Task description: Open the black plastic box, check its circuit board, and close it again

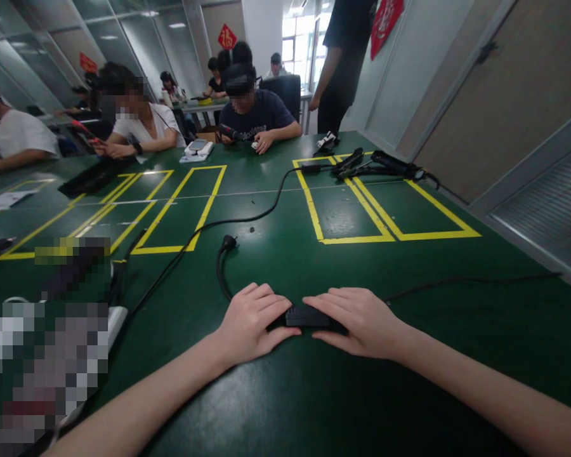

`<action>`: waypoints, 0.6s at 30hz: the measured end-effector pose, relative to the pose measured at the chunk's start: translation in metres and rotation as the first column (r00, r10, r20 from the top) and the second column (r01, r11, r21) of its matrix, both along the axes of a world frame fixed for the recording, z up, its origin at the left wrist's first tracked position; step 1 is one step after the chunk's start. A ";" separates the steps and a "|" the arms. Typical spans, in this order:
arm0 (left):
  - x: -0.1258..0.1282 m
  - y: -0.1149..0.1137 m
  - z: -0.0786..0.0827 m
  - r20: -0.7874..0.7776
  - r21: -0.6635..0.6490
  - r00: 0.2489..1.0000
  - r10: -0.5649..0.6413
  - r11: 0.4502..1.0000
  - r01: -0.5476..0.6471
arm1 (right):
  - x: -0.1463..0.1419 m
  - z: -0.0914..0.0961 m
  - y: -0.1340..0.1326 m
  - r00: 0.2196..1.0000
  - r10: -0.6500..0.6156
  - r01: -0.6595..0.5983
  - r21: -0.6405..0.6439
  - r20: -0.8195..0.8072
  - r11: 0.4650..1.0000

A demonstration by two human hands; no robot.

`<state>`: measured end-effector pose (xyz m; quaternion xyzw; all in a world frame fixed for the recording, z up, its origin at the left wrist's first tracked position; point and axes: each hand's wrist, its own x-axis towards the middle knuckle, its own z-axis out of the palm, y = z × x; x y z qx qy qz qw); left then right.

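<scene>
A black power adapter (307, 317) lies low over the near part of the green table, between my two hands. Its left end is in the fingers and thumb of my left hand (252, 322). The thumb and fingers of my right hand (361, 322) close round its right end. From behind my left hand a short black cord rises to a mains plug (228, 242). A thin black cable (471, 279) stretches from my right hand towards the table's right edge. Both ends of the adapter are partly hidden by my hands.
Yellow tape rectangles (321, 241) mark the green table (266, 412). Another black cable (219, 222) crosses it towards a pile of black gear (385, 165). A blurred-out object stands at the near left. Several people sit across the table; one person (345, 57) stands behind.
</scene>
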<state>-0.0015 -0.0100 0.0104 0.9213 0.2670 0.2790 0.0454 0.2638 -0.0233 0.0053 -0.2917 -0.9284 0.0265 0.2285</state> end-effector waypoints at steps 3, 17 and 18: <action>0.000 0.000 0.002 0.039 0.038 0.999 0.009 0.999 -0.010 | -0.001 0.000 -0.001 0.998 -0.027 0.019 -0.124 -0.062 0.992; 0.000 0.004 0.001 0.142 0.038 0.990 -0.024 0.999 0.019 | 0.105 0.048 0.057 0.342 -0.793 0.305 -0.738 -0.505 0.602; 0.000 0.004 0.000 0.140 0.022 0.990 -0.021 1.000 0.018 | 0.113 0.049 0.059 0.278 -0.801 0.304 -0.743 -0.529 0.596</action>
